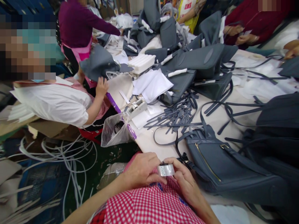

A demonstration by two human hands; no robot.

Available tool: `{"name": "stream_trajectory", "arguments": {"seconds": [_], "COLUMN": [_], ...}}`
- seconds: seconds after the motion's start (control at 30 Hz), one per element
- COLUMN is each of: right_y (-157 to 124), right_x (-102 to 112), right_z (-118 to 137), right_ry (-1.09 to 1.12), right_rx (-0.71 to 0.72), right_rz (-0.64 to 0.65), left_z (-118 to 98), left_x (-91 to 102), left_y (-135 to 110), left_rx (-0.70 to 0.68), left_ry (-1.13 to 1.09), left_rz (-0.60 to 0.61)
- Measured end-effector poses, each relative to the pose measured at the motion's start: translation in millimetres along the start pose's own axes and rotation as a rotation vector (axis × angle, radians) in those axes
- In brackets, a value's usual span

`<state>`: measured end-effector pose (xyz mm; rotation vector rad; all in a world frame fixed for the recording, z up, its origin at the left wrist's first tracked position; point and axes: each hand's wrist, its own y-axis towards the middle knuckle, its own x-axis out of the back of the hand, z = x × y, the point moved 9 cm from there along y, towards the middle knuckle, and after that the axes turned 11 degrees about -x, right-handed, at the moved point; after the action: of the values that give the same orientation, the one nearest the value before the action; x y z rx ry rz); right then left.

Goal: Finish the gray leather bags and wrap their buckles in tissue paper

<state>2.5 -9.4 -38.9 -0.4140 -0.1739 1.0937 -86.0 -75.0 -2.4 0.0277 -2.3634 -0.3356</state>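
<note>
In front of the red-and-white checked apron [149, 202], both hands hold a small shiny silvery band [165, 170] with a dark part along its top; its exact kind is unclear. My left hand [144, 169] grips it from the left, fingers curled and the thumb below. My right hand [183, 177] pinches its right end between thumb and fingers. Just right of my right hand lies a dark blue-grey bag [224, 165] with a gold zip and a strap buckle. A pile of narrow dark straps [179, 113] with metal eyelets rests on the table beyond.
A tape dispenser [135, 109] and white paper sheets [153, 85] lie near the table's left edge. Many grey bags [198, 59] are heaped behind. A clear plastic bag [114, 130] hangs at the edge. A co-worker [56, 102] handles a grey bag at left; others stand farther back.
</note>
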Motion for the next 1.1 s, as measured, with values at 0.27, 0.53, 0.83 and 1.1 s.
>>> {"name": "stream_trajectory", "arguments": {"seconds": [0.27, 0.53, 0.83, 1.1], "right_y": [-4, -4, -39, -187], "right_x": [7, 12, 33, 82], "right_z": [-11, -8, -53, -117], "right_ry": [0.051, 0.211, 1.022, 1.101], "right_rx": [-0.004, 0.044, -0.001, 0.146], "right_rz": [-0.05, -0.115, -0.386, -1.025], "left_z": [-10, -22, -47, -45], "left_x": [-1.7, 1.4, -39.0, -140.6], "left_y": [2, 20, 69, 65], "left_rx": [-0.099, -0.244, -0.567, -0.666], "left_ry": [0.179, 0.318, 0.288, 0.111], "left_rz": [0.007, -0.017, 0.075, 0.671]}}
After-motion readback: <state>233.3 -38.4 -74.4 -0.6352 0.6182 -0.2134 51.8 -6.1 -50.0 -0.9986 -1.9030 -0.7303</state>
